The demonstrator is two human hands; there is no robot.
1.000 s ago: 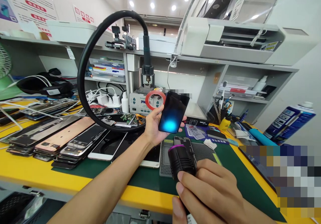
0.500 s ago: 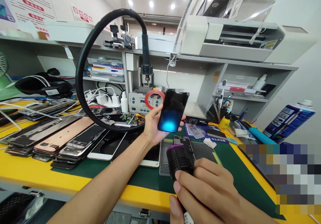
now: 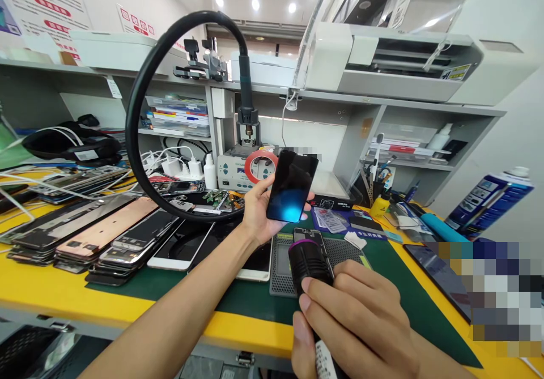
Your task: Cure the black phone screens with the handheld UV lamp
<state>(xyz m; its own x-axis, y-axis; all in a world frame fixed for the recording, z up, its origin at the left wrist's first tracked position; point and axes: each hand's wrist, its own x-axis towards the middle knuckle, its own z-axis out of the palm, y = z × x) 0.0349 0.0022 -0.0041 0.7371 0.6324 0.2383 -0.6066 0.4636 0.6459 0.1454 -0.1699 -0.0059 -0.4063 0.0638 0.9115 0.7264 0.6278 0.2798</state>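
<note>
My left hand (image 3: 258, 212) grips a dark phone screen (image 3: 291, 183), tilted up above the mat, thumb at its left edge and fingertips showing at its right. A blue-white glow lies on the lower part of the glass. In my right hand (image 3: 361, 316) is a black flashlight (image 3: 309, 263) with a purple rim, its head pointed at the screen. Under and behind the flashlight, an opened phone body (image 3: 312, 235) rests on a grey perforated pad (image 3: 283, 285), partly hidden.
Stacks of phone screens (image 3: 106, 220) and white-framed tablets (image 3: 172, 263) lie left. A black hose (image 3: 131, 113) loops upward before a control unit (image 3: 233, 169) bearing red tape (image 3: 246, 166). To the right are a spray can (image 3: 488, 203), a yellow bottle (image 3: 379, 206) and a dark flat panel (image 3: 440, 277).
My right hand and the flashlight have shifted slightly right. The glow on the screen has moved a little right and lower. My left hand holds the phone screen almost unchanged.
</note>
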